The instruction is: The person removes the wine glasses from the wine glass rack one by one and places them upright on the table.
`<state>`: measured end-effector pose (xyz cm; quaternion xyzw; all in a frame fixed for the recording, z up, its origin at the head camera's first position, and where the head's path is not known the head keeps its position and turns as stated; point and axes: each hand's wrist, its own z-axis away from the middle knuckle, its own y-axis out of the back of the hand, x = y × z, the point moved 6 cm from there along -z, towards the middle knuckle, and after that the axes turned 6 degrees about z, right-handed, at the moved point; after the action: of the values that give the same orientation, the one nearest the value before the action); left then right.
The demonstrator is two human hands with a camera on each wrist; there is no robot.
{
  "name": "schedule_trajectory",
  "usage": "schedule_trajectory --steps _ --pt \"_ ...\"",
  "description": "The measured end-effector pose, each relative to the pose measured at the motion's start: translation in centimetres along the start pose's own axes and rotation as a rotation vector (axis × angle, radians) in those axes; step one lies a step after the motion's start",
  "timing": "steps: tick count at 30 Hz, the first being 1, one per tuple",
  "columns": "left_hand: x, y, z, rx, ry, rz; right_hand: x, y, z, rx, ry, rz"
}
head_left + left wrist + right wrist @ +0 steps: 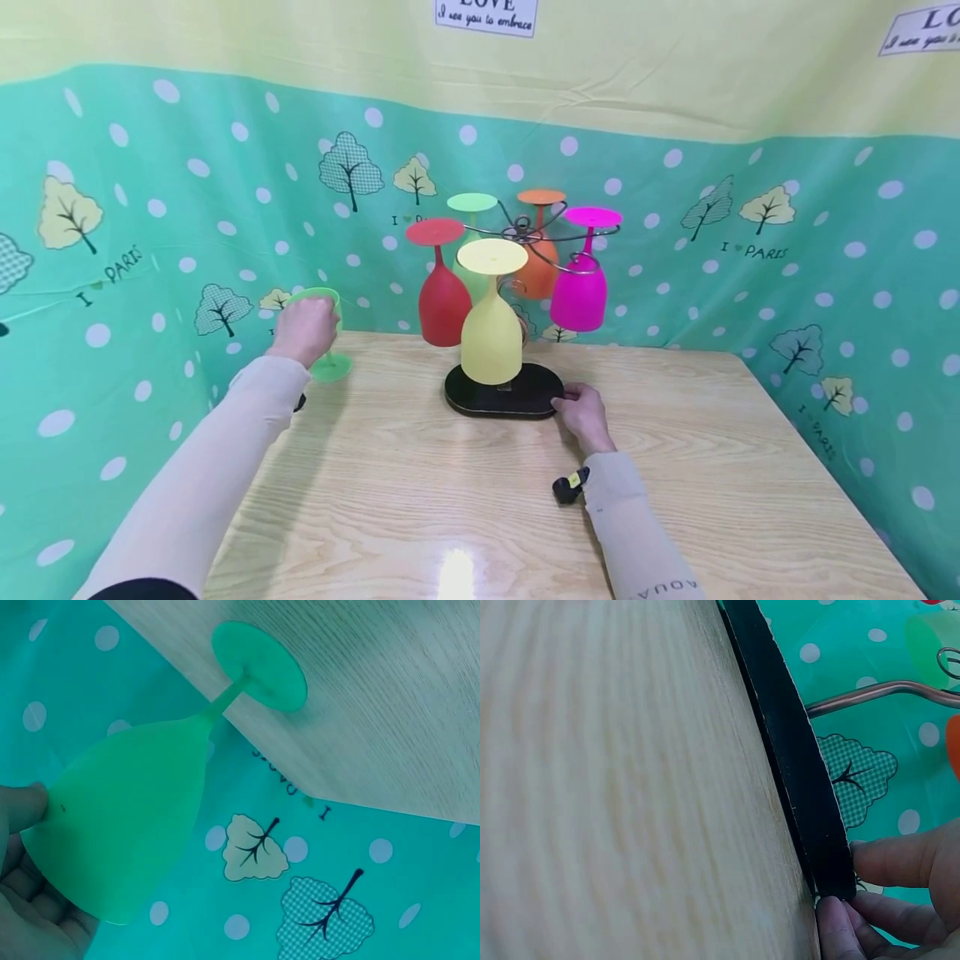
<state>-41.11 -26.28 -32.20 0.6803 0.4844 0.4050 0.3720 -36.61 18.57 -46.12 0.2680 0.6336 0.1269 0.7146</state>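
My left hand (306,327) pinches a bright green wine glass (127,814) by the rim of its bowl, thumb on one side and fingers on the other. This glass is upright, its foot (331,367) right at the tabletop near the back left. At the centre stands a wire glass rack (522,229) on a black oval base (536,390). Between thumb and fingers, my right hand (585,414) grips the right end of that base. Upside down from the rack hang several glasses: red (444,308), yellow (491,342), magenta (579,292), orange (537,271) and pale green (472,202).
The wooden table (420,483) runs up to a green dotted curtain (247,167) at the back and both sides. A small black device (570,486) is strapped at my right wrist. The yellow glass hangs nearest me, in front of the rack's stem.
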Motion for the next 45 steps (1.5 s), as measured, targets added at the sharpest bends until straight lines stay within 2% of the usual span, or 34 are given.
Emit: schedule_trajectory --steps 8,13,19,23,28,33,41,45 --pt "0.1 0.2 0.1 0.041 -0.014 -0.009 0.1 -0.1 0.0 -0.002 0.002 -0.01" --pt "0.8 0.5 0.2 0.089 -0.048 -0.07 0.3 -0.1 -0.1 0.001 0.003 -0.012" --pt "3.4 0.7 0.4 0.163 -0.127 -0.139 0.4 -0.2 -0.2 0.0 0.003 -0.011" --pt "5.2 0.5 0.6 0.187 -0.152 -0.103 0.6 -0.3 -0.2 0.005 -0.001 -0.01" --pt "6.4 -0.2 0.9 0.202 -0.169 -0.062 0.5 -0.3 -0.2 0.002 -0.012 -0.015" --pt "7.1 -1.1 1.4 0.2 -0.179 -0.039 0.4 -0.3 -0.1 -0.002 -0.014 -0.014" --pt "8.5 -2.5 2.3 0.135 -0.162 -0.015 0.3 -0.2 -0.2 -0.002 0.003 -0.008" --pt "9.1 -3.5 2.8 0.109 -0.15 0.036 0.3 -0.2 -0.2 0.002 0.009 -0.006"
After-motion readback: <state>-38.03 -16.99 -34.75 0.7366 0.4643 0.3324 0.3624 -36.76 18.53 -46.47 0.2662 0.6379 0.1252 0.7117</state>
